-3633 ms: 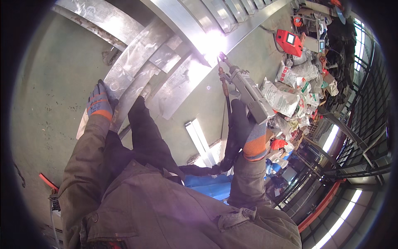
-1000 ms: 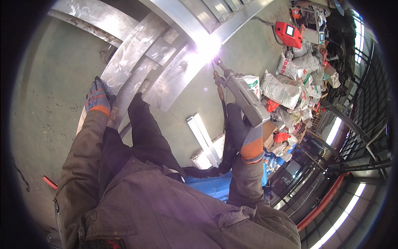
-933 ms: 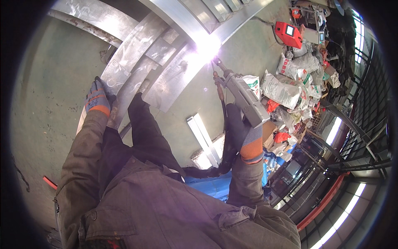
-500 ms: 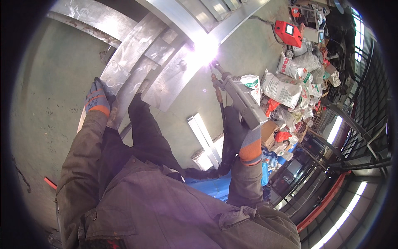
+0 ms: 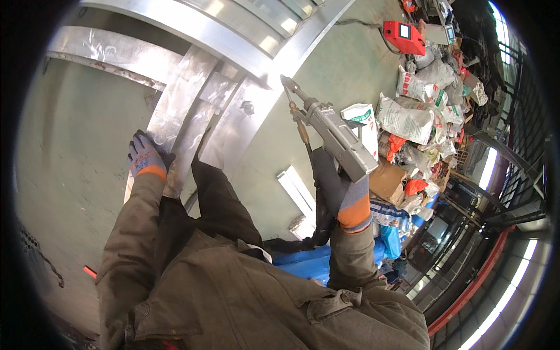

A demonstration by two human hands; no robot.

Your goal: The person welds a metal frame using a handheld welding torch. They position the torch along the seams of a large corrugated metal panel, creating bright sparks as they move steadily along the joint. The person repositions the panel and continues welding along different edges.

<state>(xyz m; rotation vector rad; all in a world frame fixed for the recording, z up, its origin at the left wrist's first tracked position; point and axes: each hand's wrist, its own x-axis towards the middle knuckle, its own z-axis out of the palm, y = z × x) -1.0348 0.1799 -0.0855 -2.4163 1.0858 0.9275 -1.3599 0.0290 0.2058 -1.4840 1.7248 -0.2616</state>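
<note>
My right hand (image 5: 344,195), in a grey and orange work glove, is wrapped round the handle of a handheld welding gun (image 5: 343,140) with a boxy grey body. The gun's nozzle points up and left, its tip close to the corner of a shiny metal frame (image 5: 233,49); I cannot tell whether they touch. A thin wire guide runs beside the nozzle. My gloved left hand (image 5: 147,156) lies on the outer edge of a scuffed metal support (image 5: 175,119), fingers stretched out and thumb apart. The support runs beneath the frame.
A red box-shaped machine with a small screen (image 5: 404,38) stands on the floor at the far right, a dark cable beside it. White sacks (image 5: 406,121) and mixed scrap are heaped at the right. A pale metal strip (image 5: 297,189) lies on the floor between my legs and right arm.
The bright glare at the nozzle tip has gone out, so the frame's corner now shows. The view has shifted slightly; both hands keep nearly the same pose.
</note>
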